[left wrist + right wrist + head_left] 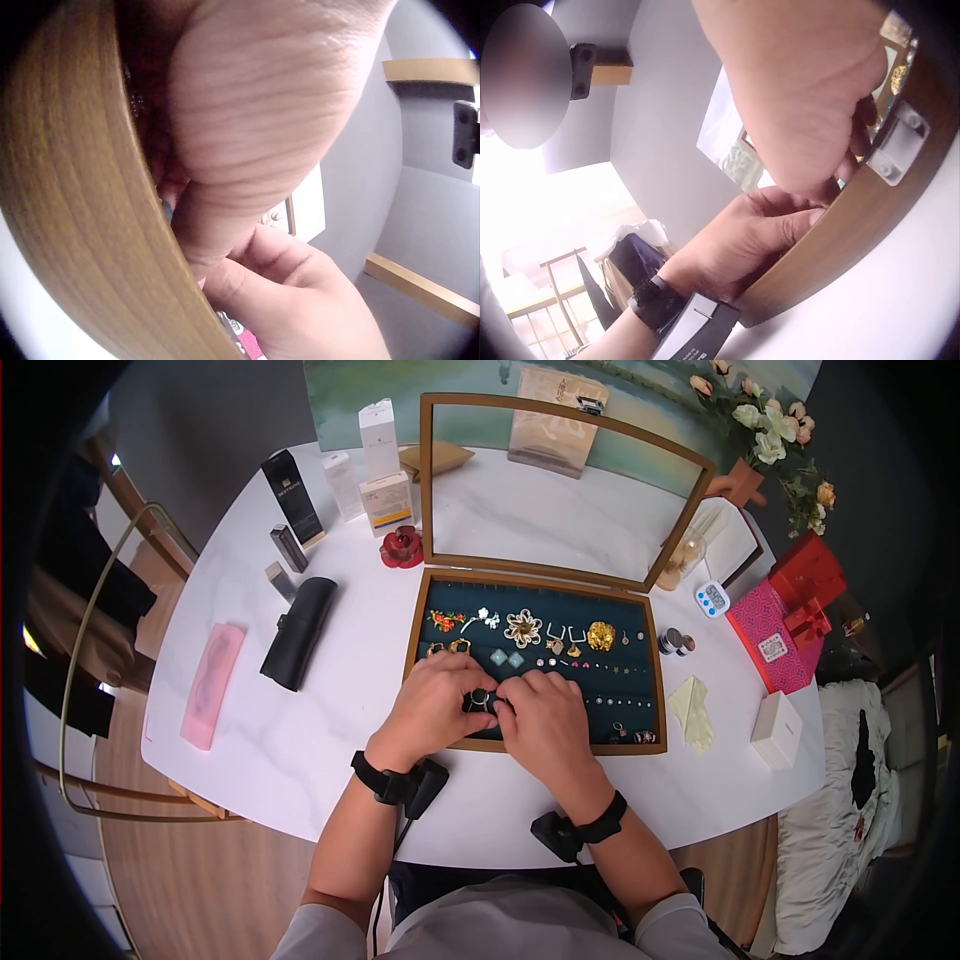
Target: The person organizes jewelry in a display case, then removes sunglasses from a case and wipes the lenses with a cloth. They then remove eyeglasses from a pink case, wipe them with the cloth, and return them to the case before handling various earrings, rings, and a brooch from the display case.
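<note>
A wooden-framed jewelry box (656, 660) with a dark lining lies open on the table. At its front left, a ring (479, 698) shows between the fingertips of both hands. My left hand (430, 702) pinches it from the left with thumb and curled fingers. My right hand (548, 718) comes in from the right, its thumb and index finger closed at the ring's edge. Beyond the hands sit a flower brooch (523, 627), a gold brooch (601, 636), blue square earrings (507, 658) and rows of small studs. In the wrist views the box's front wall (82, 187) hides the fingertips.
The glass lid (424, 480) stands raised behind the box. To the left lie a black roll case (299, 633) and a pink pouch (212, 685). On the right are a timer (712, 599), a pale cloth (692, 713), a white box (777, 730) and a pink gift bag (770, 635).
</note>
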